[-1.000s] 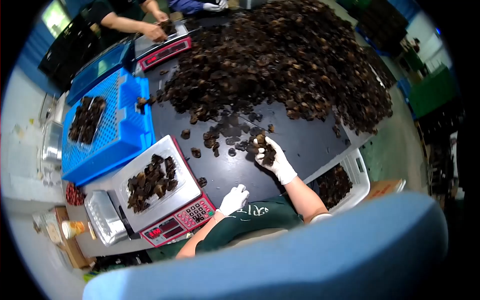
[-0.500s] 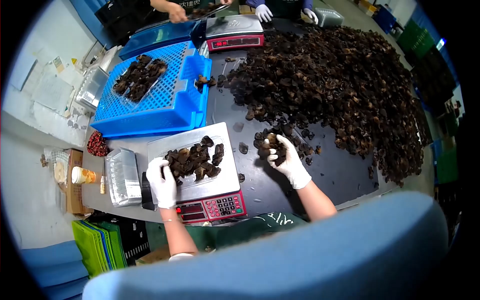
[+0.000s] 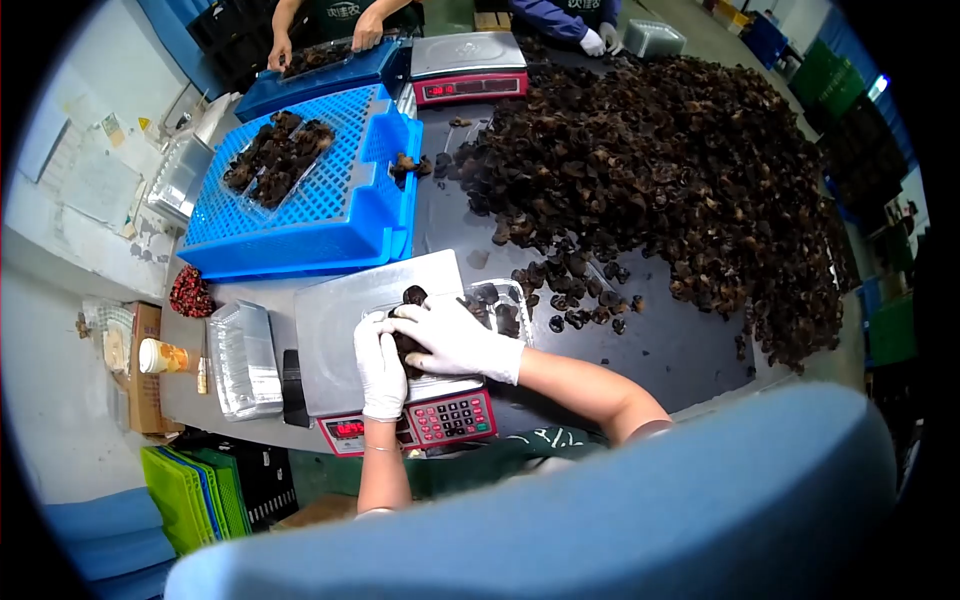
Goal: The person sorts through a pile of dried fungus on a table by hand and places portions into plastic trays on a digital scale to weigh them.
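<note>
My left hand (image 3: 381, 372), in a white glove, is over the scale's metal plate (image 3: 335, 310), its fingers pressed together against dark fungus pieces (image 3: 408, 345). From the right, my right hand (image 3: 455, 340), also gloved, reaches across the plate with its fingers curled over the same pieces. The two hands nearly touch and hide most of what lies between them. A clear plastic tray (image 3: 525, 312) juts past the plate's right edge, with a few dark pieces showing in it. The red scale front (image 3: 450, 418) is just below my hands.
A large dark fungus heap (image 3: 660, 160) covers the back right. At the left are a blue crate (image 3: 300, 235) bearing a filled tray, stacked clear trays (image 3: 243, 360) and a paper cup (image 3: 165, 356). Another scale (image 3: 468, 68) and two co-workers' hands (image 3: 368, 30) (image 3: 600, 40) are at the back.
My right hand has moved left from the loose pieces onto the scale. My left hand has shifted right. The clear tray now shows farther right; a co-worker's tray is lowered onto the blue lid.
</note>
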Available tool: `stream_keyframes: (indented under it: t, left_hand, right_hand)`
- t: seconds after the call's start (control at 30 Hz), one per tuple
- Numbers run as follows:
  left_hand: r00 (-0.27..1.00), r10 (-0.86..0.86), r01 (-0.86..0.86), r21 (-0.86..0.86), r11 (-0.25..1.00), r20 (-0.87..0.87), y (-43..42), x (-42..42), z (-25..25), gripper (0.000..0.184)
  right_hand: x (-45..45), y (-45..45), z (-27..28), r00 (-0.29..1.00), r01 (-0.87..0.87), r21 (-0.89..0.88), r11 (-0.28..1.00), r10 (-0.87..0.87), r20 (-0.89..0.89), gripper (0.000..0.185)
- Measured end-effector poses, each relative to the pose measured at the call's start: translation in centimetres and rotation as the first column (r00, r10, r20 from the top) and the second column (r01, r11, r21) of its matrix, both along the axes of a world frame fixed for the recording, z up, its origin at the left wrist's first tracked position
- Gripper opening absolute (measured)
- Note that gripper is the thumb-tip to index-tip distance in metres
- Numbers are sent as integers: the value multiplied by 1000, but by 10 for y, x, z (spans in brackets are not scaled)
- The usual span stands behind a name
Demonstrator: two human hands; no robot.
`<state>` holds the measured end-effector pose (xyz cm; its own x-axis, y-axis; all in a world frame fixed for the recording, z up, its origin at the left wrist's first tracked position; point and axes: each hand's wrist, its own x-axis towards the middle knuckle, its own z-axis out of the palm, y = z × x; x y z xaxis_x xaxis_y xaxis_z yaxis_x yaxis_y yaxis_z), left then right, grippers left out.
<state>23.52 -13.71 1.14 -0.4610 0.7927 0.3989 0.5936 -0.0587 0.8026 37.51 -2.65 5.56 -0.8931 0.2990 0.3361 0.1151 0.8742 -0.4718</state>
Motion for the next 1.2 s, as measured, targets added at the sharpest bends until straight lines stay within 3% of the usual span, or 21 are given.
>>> stream_keyframes:
  t: [0.03,0.1,0.17,0.27,0.33,0.4,0.47,0.53,0.6,0.67,0.73,0.8,0.87,0.93,0.97,1.0,1.03,1.07,1.13,1.17,1.2]
  left_hand:
    - [999,35,-35,-9,999,38,0,3,4,15]
    - [991,73,-71,-26,997,112,-1,8,14,15]
    - [998,38,-37,-7,999,45,-3,5,14,13]
    - [999,36,-36,-18,999,4,-4,3,15,10]
    - [999,39,-39,-9,999,8,-5,1,13,11]
    - [999,37,-37,-8,999,32,-7,-4,9,13]
    - [999,39,-38,-17,999,35,-8,-6,8,15]
    - [999,26,-26,-5,1000,40,-7,-7,6,18]
    - [999,34,-34,-14,999,-2,-8,-7,8,23]
    - [999,47,-46,-26,999,2,-10,-6,13,25]
    - [998,64,-63,-45,997,12,-14,-7,15,27]
    - [992,95,-94,-15,995,86,-20,-12,14,29]
    - [992,127,-126,-43,991,3,-28,-21,13,29]
    - [987,162,-162,-39,986,-5,-34,-28,10,29]
    - [983,179,-178,-38,983,36,-36,-29,11,30]
    - [977,197,-195,-38,980,77,-37,-31,14,30]
    - [977,213,-213,-18,977,14,-38,-37,16,30]
    - [974,227,-227,-5,974,7,-38,-42,18,31]
    - [966,259,-259,5,966,-3,-38,-50,26,31]
    - [964,266,-266,29,963,17,-36,-54,30,31]
    - [962,271,-270,36,962,-21,-35,-58,36,32]
  right_hand:
    - [2,-2,4,994,-33,20,999,31,107,69]
    - [10,-3,11,999,-43,8,999,43,22,69]
    - [24,5,30,997,-77,-78,994,77,8,69]
    - [55,23,59,994,-45,-333,942,7,-114,47]
    - [81,38,52,994,77,-324,943,-96,-44,27]
    - [100,47,47,983,146,-141,979,-127,135,14]
    - [113,42,30,958,109,-28,994,-97,268,14]
    - [117,27,16,943,151,163,975,-192,271,17]
    - [117,22,3,921,160,201,966,-220,321,21]
    - [119,21,-7,956,183,208,961,-224,191,20]
    - [128,21,9,975,221,-75,972,-218,54,14]
    - [146,18,18,932,219,-468,856,-325,-159,16]
    - [175,23,39,930,254,-660,707,-365,-33,20]
    - [216,29,34,930,178,-829,530,-367,-35,24]
    - [251,27,31,937,-93,-901,423,-270,-223,26]
    - [263,33,32,846,-464,-804,370,-83,-527,28]
    - [275,38,34,640,-766,-621,164,107,-761,30]
    - [272,50,41,191,-970,-228,-83,318,-929,33]
    - [282,44,60,183,-979,-201,-30,299,-937,36]
    - [288,40,57,285,-957,-268,109,194,-939,36]
    - [287,34,47,282,-959,-269,95,189,-940,36]
